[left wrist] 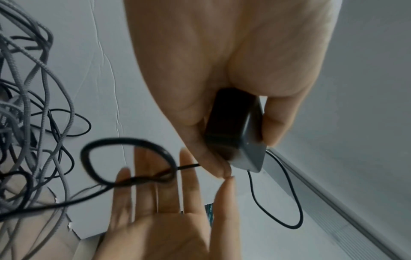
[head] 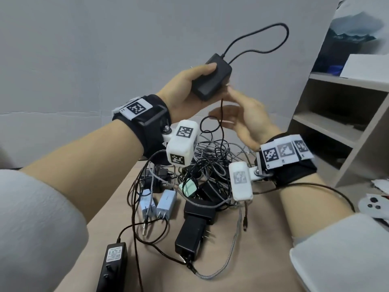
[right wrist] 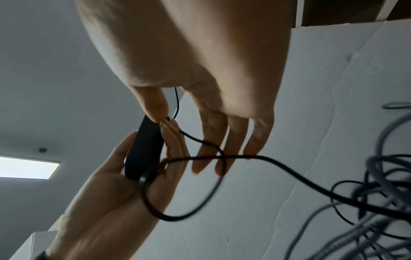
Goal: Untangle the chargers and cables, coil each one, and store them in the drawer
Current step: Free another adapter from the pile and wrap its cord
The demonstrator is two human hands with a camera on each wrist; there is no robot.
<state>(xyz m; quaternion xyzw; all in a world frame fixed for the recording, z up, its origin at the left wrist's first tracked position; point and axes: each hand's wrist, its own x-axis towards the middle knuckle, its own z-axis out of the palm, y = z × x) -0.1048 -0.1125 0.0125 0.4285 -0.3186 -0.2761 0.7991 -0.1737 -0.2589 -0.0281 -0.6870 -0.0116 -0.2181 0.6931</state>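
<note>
Basically left hand [head: 185, 89] is wrapped round the black power adapter [head: 212, 75], thumb on top, fingers underneath, lifted well above the desk [head: 109, 207]; right hand [head: 242, 121] is spread with fingers straight, index tip and thumb meeting right at the adapter's lower edge where its thin black cord [head: 259, 36] comes down. Can't tell if that pinch actually has the cord, wrist views are blurred there. Cord loops up from the adapter's far end, another run drops past the right palm into the cable tangle [head: 210, 163] on the desk, so it looks not yet free. Adapter reads as rigid, smooth plastic, probably some heft, best held across its flat faces as now. Cord is thin and limp, should coil easily but will snag on the grey braided cables [left wrist: 42, 98]; take it close to the brick and slide along, don't yank. Loose white and black plug chargers lie below. No drawer in view, only a shelf unit [head: 345, 114] at right
</note>
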